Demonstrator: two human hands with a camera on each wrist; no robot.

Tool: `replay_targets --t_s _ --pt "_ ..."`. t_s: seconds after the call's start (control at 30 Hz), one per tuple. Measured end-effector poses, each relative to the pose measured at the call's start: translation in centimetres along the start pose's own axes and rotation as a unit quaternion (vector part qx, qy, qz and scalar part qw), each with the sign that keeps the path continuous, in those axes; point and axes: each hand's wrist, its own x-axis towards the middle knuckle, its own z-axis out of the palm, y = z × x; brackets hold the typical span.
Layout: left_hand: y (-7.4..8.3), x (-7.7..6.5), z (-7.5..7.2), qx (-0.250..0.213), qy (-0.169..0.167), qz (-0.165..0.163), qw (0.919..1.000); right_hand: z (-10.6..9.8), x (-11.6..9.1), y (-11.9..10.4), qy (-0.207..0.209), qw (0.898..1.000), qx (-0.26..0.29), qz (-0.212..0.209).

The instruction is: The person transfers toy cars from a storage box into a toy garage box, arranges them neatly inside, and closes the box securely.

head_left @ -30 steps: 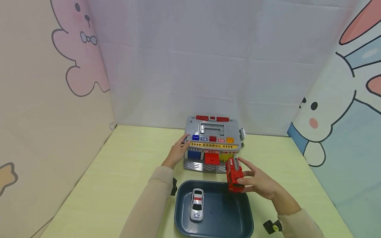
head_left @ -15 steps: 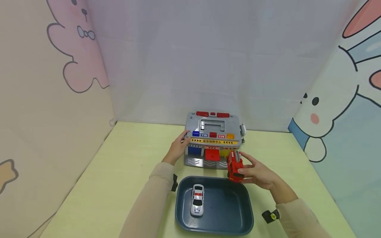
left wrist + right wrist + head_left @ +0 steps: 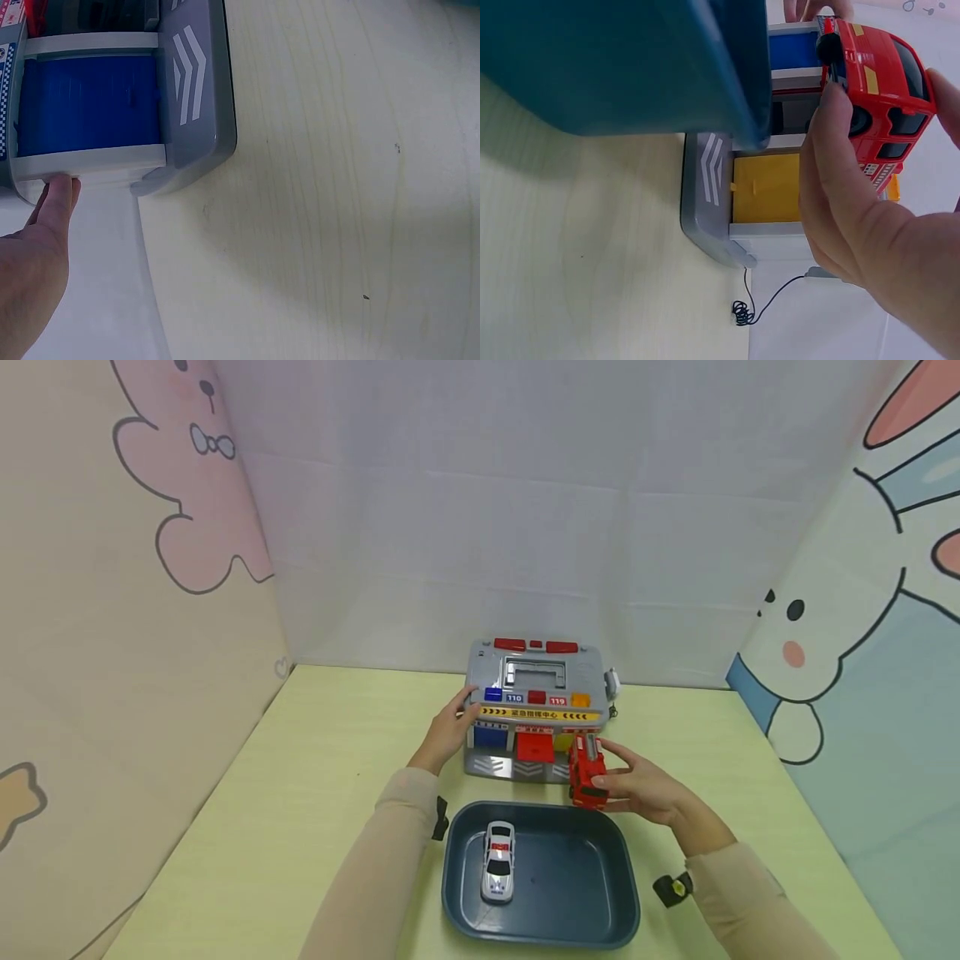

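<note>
The toy emergency station (image 3: 535, 706) stands at the table's back, grey with a carry handle on top. Its blue and yellow doors are down; the red middle door (image 3: 535, 747) is tipped up, baring a dark bay (image 3: 796, 114). My left hand (image 3: 445, 733) touches the station's left side, fingers fairly straight against it in the left wrist view. Between thumb and fingers, my right hand (image 3: 645, 787) grips a red toy fire truck (image 3: 587, 771) in front of the station's right part, over the tray's far edge. In the right wrist view the truck's (image 3: 885, 90) windows and a wheel show.
A dark blue tray (image 3: 570, 910) sits on the table nearest the body, a white toy police car (image 3: 498, 862) inside it at left. A corded grey-white piece (image 3: 612, 683) is at the station's right side. Cloth walls (image 3: 450, 527) rise behind and at both sides.
My right hand has carried the fire truck a little forward and left, nearer the station's front. My left hand stays at the station. The head view has tilted slightly down.
</note>
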Motion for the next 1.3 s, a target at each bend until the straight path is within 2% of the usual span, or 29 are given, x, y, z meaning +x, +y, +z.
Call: replay_targets --t_s 0.23,0.57,0.93,1.17,1.3 --pt "-0.2 -0.1 0.1 -0.003 0.0 -0.002 1.0 0.4 0.9 0.4 0.006 1.0 -0.008 0.011" --pt "-0.3 -0.3 0.1 -0.005 0.002 -0.007 1.0 1.2 1.8 0.6 -0.007 0.999 -0.034 0.01" --pt "-0.3 0.3 0.0 0.002 -0.001 0.008 1.0 1.3 3.0 0.3 -0.013 0.998 -0.056 0.024" --pt "-0.5 0.4 0.2 0.004 0.004 0.003 1.0 1.4 4.0 0.4 -0.01 0.998 -0.055 0.043" --pt "-0.4 0.4 0.3 0.005 0.006 0.004 1.0 1.5 4.6 0.6 -0.021 0.998 -0.051 0.038"
